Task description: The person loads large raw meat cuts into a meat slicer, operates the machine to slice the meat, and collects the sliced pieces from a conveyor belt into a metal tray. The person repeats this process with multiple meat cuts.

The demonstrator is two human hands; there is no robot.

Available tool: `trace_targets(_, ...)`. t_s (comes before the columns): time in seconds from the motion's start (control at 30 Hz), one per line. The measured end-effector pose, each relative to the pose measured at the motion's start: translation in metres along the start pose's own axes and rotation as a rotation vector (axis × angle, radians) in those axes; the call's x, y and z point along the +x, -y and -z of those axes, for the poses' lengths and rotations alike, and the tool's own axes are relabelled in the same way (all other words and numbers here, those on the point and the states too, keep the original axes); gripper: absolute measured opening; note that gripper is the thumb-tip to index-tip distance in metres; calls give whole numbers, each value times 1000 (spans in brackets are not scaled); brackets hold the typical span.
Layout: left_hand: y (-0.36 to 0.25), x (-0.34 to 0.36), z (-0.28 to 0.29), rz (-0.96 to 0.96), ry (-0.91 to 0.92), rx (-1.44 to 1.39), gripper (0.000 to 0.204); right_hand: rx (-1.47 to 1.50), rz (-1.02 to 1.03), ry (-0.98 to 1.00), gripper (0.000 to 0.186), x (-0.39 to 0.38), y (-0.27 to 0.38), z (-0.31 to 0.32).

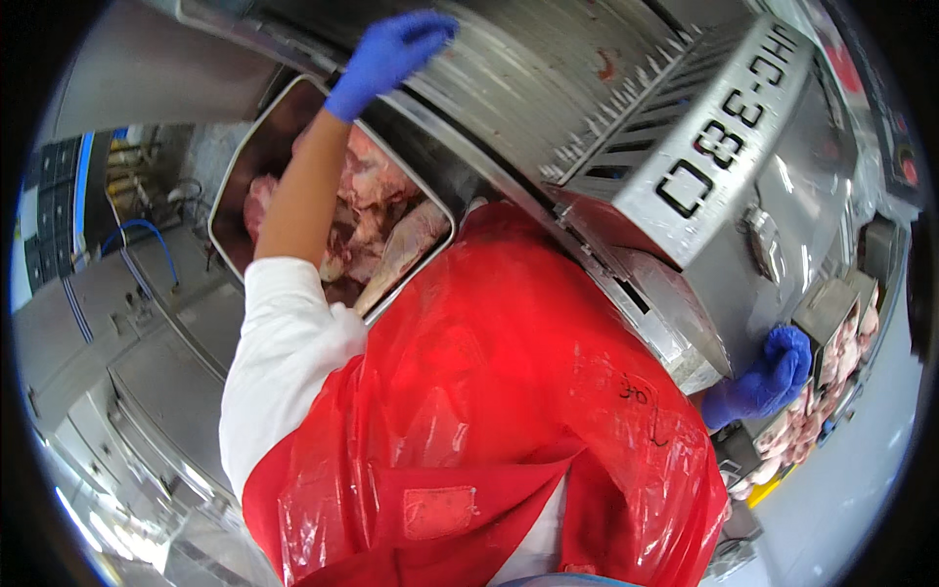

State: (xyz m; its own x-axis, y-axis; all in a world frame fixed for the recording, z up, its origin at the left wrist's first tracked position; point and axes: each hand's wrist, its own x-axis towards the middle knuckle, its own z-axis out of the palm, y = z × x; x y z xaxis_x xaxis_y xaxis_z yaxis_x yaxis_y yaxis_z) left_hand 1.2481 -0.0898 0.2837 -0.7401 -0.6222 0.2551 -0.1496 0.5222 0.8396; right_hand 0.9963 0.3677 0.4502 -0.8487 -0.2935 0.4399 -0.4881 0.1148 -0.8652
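My left hand [396, 54], in a blue glove, reaches across to the steel bed [509, 78] of a machine. Its fingers are stretched out, with nothing visible in them. Beneath my left forearm, a deep steel bin [235, 186] holds large pieces of raw meat [377, 171], one with a long pale shank [406, 245]. At the far right, my right hand [768, 382], also gloved in blue, is beside the machine's rounded steel casing [782, 235]. Its fingers are curled together, and whatever they may hold is hidden.
A row of pointed metal spikes [626, 93] lines the machine's bed beside a slotted steel guard [724, 147]. Past my right hand, steel trays hold pale raw meat pieces [782, 435]. Steel counters [166, 382] and a blue hose [147, 225] are at the left.
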Motion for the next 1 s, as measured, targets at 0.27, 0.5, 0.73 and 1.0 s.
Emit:
trace_targets(0.27,164,-311,-4,449,637,738,21,-342,183,-17,22,28,-23,34)
trace_targets(0.5,303,-475,-90,851,575,614,42,-803,146,225,39,48,-5,34)
trace_targets(0.73,376,-476,-155,1408,-450,-50,52,-520,-344,157,42,50,24,-5)
trace_targets(1.0,384,-449,-186,1479,-261,115,53,-599,-325,176,41,44,26,-29)
